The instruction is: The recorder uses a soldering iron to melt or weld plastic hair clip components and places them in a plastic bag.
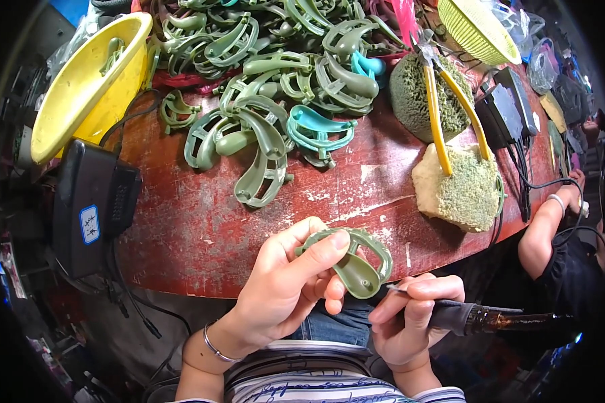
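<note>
My left hand [292,272] is closed around a green molded plastic part [360,277], a curved frame with a spoon-shaped hollow, and holds it above my lap just off the table's near edge. The thumb presses on its upper side. My right hand [413,316] grips a thin-bladed tool [454,317] with a dark wrapped handle that runs out to the right into glossy brown. Its narrow tip points left, close to the part's lower right rim; whether they touch I cannot tell. A large heap of similar green parts [269,67] covers the table's far side, with a teal part [321,127] at its near edge.
Pliers with yellow handles [437,114] lean on a porous green block [410,94] and a pale rough block [454,188]. A yellow basin [81,87] and black adapter [87,201] stand left on the red table [175,248]. Cables and another person's arm [544,228] are at right.
</note>
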`<state>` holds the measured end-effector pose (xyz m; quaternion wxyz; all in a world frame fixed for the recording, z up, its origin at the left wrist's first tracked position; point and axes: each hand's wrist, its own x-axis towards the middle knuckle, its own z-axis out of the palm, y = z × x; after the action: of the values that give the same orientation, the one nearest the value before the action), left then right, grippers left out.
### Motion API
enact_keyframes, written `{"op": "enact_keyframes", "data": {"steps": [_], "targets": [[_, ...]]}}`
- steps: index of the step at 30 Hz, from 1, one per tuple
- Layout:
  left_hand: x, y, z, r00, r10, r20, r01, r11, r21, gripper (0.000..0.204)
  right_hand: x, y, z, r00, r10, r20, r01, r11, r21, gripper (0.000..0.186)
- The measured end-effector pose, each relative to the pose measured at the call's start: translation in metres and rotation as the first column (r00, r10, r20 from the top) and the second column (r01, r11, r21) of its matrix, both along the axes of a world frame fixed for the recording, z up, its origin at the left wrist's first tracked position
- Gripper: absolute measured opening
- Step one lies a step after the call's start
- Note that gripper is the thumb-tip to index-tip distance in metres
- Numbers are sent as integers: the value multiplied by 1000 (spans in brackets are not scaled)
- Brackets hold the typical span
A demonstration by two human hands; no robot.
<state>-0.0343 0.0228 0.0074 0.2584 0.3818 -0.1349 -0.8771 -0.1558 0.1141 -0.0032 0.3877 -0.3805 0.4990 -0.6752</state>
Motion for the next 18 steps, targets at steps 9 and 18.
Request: {"op": "enact_keyframes", "data": {"steps": [9, 18], "targets": [[1, 1, -2, 999, -3, -32, 2, 1000, -7, 11, 3, 1, -3, 988, -87, -126, 91, 996, 23, 17], [4, 1, -7, 996, -16, -85, 15, 1000, -11, 15, 3, 0, -8, 979, 122, -165, -143, 982, -122, 17]]}}
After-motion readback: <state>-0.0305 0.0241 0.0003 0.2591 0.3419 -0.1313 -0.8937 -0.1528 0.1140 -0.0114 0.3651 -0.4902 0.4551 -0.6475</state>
